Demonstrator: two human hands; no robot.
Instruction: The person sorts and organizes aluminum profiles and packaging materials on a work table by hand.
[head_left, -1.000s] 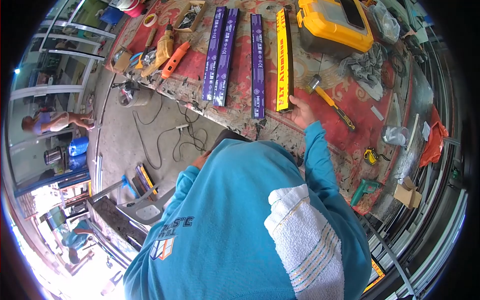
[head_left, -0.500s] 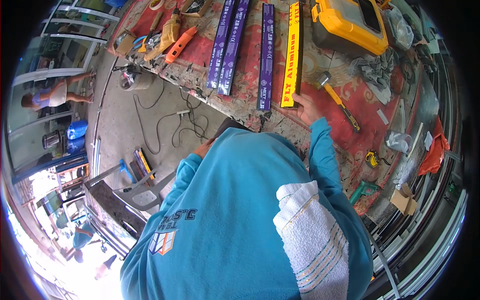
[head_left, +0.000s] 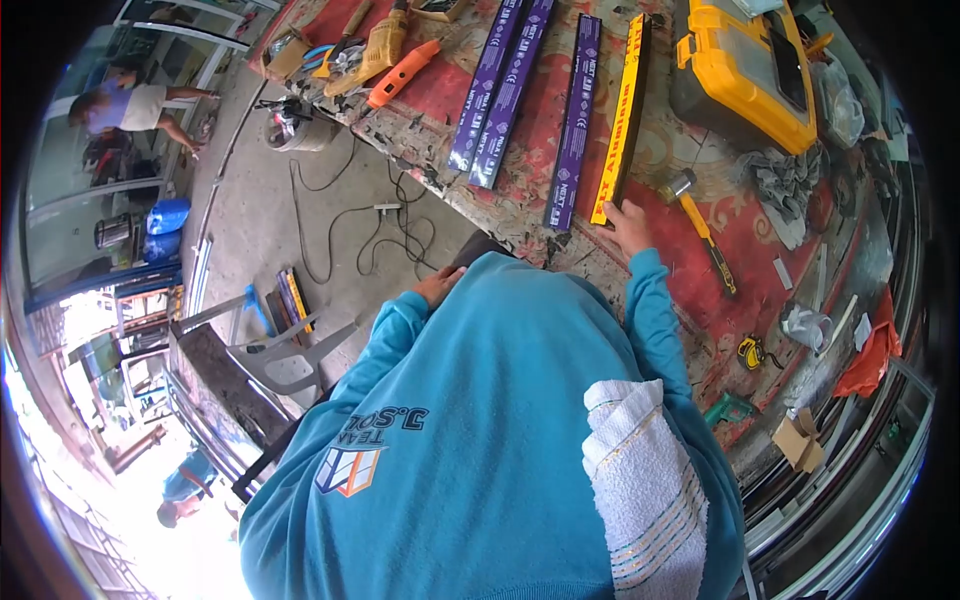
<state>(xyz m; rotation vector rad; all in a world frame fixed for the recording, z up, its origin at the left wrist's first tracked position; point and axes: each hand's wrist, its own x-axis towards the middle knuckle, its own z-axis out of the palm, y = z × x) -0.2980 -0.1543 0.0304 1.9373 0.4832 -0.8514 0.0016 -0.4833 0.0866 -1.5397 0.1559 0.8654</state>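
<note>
My right hand (head_left: 628, 229) is closed around the near end of a yellow-labelled aluminum profile (head_left: 618, 130), thumb on top. The profile is tipped so that its dark side shows along the right. To its left lies a purple-labelled profile (head_left: 574, 125), with two more purple-labelled profiles (head_left: 510, 95) beyond it. A hammer (head_left: 703, 235) with a yellow and black handle rests right of my right hand. My left hand (head_left: 437, 288) lies flat on my dark trouser leg, its fingers partly hidden by the shirt.
A yellow and black toolbox (head_left: 745, 75) stands at the table's far right. An orange tool (head_left: 403, 74) lies near the left edge. A tape measure (head_left: 752, 352) and a green tool (head_left: 730, 409) are at right. Cables (head_left: 385, 215) and a grey chair (head_left: 290, 365) occupy the floor.
The yellow-labelled profile has turned in my right hand, showing a narrower yellow face. My left hand shows more beside my leg. The whole view has shifted, and people at left have moved.
</note>
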